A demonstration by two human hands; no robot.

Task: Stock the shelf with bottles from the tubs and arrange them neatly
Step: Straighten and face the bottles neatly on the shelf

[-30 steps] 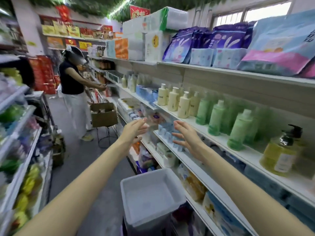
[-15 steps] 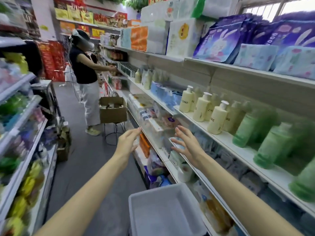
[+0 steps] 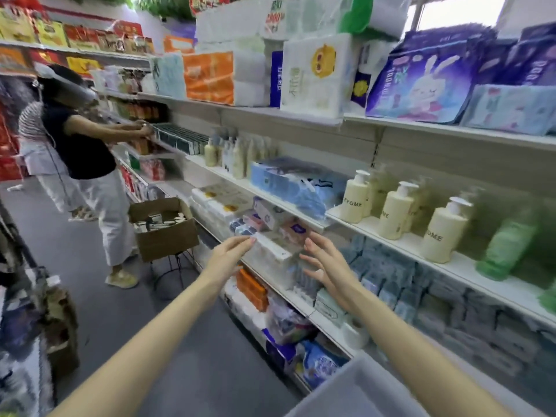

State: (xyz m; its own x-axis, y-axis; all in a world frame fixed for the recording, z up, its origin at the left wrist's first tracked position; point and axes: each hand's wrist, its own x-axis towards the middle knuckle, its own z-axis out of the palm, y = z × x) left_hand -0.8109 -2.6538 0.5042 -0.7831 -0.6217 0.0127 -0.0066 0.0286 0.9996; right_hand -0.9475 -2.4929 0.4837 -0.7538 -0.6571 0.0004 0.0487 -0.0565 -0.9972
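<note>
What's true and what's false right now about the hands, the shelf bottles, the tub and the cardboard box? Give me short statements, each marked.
1. The left hand and right hand hold nothing. True.
2. The cream pump bottles stand upright on the shelf. True.
3. The green bottles stand left of the cream ones. False: they stand to their right.
4. The grey tub is piled with bottles. False: its visible part shows none.
5. The cardboard box lies on the floor. False: it sits on a wire stand.
</note>
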